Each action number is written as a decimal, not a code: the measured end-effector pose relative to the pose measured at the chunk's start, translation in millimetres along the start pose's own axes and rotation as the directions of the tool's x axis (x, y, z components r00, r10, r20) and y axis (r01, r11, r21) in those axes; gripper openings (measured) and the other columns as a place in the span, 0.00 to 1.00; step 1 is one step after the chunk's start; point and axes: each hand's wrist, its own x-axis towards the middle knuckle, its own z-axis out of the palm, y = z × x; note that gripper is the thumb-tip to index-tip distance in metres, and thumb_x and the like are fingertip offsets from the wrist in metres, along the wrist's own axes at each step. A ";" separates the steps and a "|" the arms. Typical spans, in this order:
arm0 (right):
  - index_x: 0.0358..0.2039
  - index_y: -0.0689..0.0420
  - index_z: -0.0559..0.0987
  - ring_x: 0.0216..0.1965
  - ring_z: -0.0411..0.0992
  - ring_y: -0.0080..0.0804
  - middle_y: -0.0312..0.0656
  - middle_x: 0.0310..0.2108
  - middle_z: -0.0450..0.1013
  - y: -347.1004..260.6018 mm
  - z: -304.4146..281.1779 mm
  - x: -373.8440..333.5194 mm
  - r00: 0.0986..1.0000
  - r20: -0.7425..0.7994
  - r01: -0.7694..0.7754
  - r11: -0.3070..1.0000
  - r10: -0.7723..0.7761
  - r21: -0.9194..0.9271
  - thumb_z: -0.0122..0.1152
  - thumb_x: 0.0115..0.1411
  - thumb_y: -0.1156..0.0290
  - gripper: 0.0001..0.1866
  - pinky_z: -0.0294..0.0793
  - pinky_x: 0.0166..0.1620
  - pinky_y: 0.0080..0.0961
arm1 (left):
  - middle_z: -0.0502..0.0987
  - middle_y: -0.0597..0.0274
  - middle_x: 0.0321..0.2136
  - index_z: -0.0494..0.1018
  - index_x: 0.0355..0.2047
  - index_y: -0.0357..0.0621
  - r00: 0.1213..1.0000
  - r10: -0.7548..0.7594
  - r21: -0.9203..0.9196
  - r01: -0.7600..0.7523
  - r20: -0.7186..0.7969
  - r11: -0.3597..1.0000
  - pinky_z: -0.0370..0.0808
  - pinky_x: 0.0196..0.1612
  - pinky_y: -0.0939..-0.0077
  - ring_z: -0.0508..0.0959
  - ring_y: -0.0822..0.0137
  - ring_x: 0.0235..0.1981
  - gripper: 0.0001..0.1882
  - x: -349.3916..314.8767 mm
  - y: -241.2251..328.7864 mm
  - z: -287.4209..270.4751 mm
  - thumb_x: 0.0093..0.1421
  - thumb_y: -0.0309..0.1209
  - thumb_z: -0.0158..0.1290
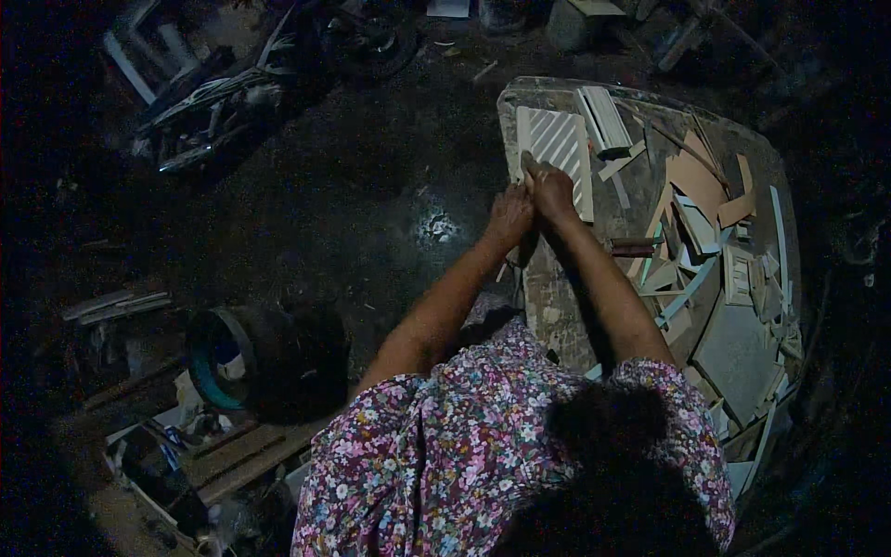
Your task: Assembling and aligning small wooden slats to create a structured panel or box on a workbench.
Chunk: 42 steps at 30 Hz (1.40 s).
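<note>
My left hand [510, 218] and my right hand [554, 193] are close together over the left edge of a worn wooden bench [555, 311]. The fingers of both look curled in, and whatever they hold is too small and dim to make out. Under and just beyond my right hand lies a pale rectangular panel [562, 139] with diagonal light and dark stripes; the hands cover its near left corner. Beside the panel's far right edge sits a pale grooved block [605, 121], perhaps stacked strips.
Offcuts and thin boards heap up on the bench's right side, among them an orange-brown sheet [696, 181] and a grey board [738, 343]. A dark red object [634, 248] lies nearer the middle. At lower left are a dark drum [278, 362] and a wooden frame [246, 464].
</note>
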 end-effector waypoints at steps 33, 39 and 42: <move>0.48 0.49 0.62 0.25 0.67 0.45 0.50 0.24 0.67 16.6 -8.7 26.5 0.989 -0.138 0.061 0.994 -0.048 0.092 0.46 0.51 0.65 0.21 0.65 0.27 0.37 | 0.66 0.48 0.30 0.70 0.23 0.39 0.992 -0.088 -0.004 0.088 -0.089 0.996 0.61 0.36 0.60 0.65 0.53 0.34 0.07 17.8 -4.1 -1.3 0.45 0.28 0.45; 0.48 0.50 0.63 0.24 0.67 0.41 0.47 0.23 0.67 4.3 -6.4 -4.5 0.969 -0.100 0.225 0.974 -0.226 -0.019 0.48 0.49 0.69 0.22 0.67 0.26 0.33 | 0.67 0.48 0.26 0.71 0.24 0.39 0.990 -0.116 -0.242 0.094 -0.076 0.966 0.63 0.34 0.60 0.66 0.51 0.31 0.07 15.9 -20.9 10.3 0.44 0.27 0.45; 0.48 0.50 0.62 0.22 0.66 0.38 0.45 0.22 0.66 -11.6 -18.0 3.1 0.994 0.011 0.103 0.992 -0.104 0.074 0.50 0.46 0.75 0.26 0.66 0.24 0.30 | 0.67 0.48 0.25 0.71 0.23 0.38 0.971 0.014 -0.136 -0.048 -0.239 0.990 0.64 0.31 0.60 0.67 0.51 0.28 0.06 13.0 -34.2 16.8 0.44 0.26 0.46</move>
